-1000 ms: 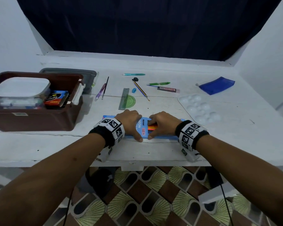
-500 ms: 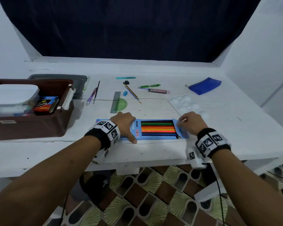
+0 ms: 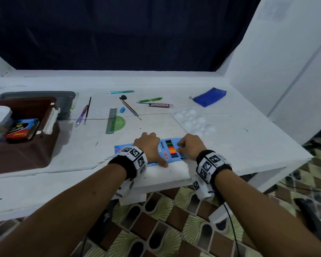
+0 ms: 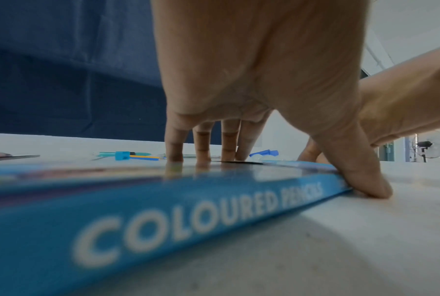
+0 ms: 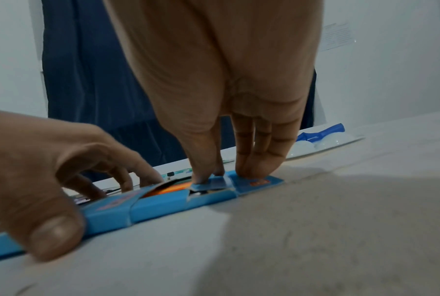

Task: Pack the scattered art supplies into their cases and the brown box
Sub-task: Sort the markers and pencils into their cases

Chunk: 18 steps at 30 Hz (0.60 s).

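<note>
A flat blue coloured-pencil box [image 3: 154,154] lies near the table's front edge, and coloured pencils [image 3: 171,149] show through its open part. My left hand [image 3: 150,145] presses down on the box's left half, fingers [image 4: 174,152] on its top and thumb [image 4: 366,180] against the near side. My right hand [image 3: 182,147] is at the box's right end. Its thumb and forefinger pinch the small blue flap [image 5: 214,183], while the other fingers [image 5: 262,160] press the end panel. The brown box [image 3: 22,156] stands at the left.
Behind the pencil box lie a grey ruler [image 3: 111,120], a green protractor [image 3: 120,123], a striped pencil [image 3: 130,108], a blue sharpener [image 3: 122,109], pens [image 3: 149,100] and a brush [image 3: 87,110]. A white palette [image 3: 195,121] and blue pouch [image 3: 209,97] are at right.
My right hand first drew the flap out to the box's right end, baring the pencils, then came back left with it over them. My left hand stayed on the box.
</note>
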Each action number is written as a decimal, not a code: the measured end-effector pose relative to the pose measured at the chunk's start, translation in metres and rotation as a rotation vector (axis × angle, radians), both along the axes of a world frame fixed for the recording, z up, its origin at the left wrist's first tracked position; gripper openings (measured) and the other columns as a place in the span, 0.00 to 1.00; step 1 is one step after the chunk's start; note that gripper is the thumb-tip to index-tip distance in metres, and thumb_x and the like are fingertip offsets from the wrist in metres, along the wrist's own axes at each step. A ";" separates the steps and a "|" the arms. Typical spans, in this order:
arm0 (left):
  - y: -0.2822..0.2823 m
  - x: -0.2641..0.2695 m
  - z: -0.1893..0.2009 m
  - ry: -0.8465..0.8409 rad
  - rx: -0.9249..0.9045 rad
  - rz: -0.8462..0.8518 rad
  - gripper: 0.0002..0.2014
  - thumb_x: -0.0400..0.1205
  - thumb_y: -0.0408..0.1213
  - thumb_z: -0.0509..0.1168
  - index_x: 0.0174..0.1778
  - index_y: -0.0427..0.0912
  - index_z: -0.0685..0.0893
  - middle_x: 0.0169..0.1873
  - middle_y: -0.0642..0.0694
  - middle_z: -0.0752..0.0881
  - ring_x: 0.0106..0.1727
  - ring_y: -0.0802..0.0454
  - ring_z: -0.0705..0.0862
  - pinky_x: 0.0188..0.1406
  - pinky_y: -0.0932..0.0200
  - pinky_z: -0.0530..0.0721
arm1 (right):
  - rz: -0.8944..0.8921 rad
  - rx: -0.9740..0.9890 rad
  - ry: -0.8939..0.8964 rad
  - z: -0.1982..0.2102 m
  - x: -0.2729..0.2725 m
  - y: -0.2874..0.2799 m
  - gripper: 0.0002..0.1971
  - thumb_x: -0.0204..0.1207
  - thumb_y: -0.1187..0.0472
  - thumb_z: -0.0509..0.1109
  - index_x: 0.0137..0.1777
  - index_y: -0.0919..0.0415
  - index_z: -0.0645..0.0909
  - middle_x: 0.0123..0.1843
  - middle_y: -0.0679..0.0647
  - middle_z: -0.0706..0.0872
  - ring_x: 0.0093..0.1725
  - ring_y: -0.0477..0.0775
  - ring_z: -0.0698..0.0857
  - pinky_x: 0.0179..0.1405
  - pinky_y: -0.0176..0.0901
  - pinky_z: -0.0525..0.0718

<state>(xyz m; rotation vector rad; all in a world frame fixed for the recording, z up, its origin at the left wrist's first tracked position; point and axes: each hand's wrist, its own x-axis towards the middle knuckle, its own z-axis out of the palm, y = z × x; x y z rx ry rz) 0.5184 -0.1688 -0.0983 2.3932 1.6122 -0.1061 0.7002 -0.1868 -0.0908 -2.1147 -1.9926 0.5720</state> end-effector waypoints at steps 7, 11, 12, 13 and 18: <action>0.005 0.025 0.003 0.024 0.019 -0.012 0.36 0.54 0.72 0.75 0.47 0.49 0.78 0.41 0.51 0.73 0.49 0.48 0.74 0.46 0.48 0.82 | -0.027 -0.016 -0.040 0.006 -0.002 0.002 0.17 0.74 0.57 0.77 0.61 0.62 0.82 0.60 0.59 0.86 0.57 0.57 0.85 0.53 0.43 0.84; 0.011 0.033 0.003 0.020 0.027 -0.044 0.36 0.53 0.71 0.76 0.46 0.50 0.78 0.40 0.51 0.73 0.48 0.49 0.76 0.45 0.50 0.82 | -0.056 -0.043 0.011 0.009 0.004 0.003 0.18 0.73 0.59 0.78 0.60 0.63 0.82 0.60 0.59 0.85 0.57 0.57 0.85 0.51 0.42 0.84; 0.012 0.034 0.003 0.017 0.023 -0.053 0.35 0.54 0.71 0.76 0.46 0.50 0.78 0.41 0.51 0.74 0.48 0.49 0.76 0.45 0.49 0.82 | -0.073 -0.051 0.039 0.010 0.008 0.004 0.18 0.72 0.59 0.79 0.60 0.64 0.82 0.60 0.59 0.85 0.57 0.57 0.85 0.50 0.41 0.84; 0.013 0.035 0.002 0.017 0.018 -0.059 0.36 0.54 0.71 0.76 0.47 0.50 0.77 0.42 0.51 0.74 0.49 0.49 0.75 0.46 0.49 0.81 | -0.100 -0.068 0.053 0.012 0.011 0.006 0.19 0.72 0.60 0.79 0.60 0.65 0.81 0.59 0.59 0.85 0.56 0.58 0.85 0.49 0.42 0.84; 0.017 0.042 0.002 0.015 0.010 -0.069 0.37 0.55 0.71 0.76 0.51 0.51 0.76 0.47 0.50 0.76 0.52 0.50 0.74 0.49 0.49 0.80 | -0.180 -0.157 0.048 0.016 0.019 0.011 0.18 0.70 0.58 0.80 0.48 0.63 0.73 0.47 0.57 0.83 0.49 0.57 0.86 0.37 0.43 0.84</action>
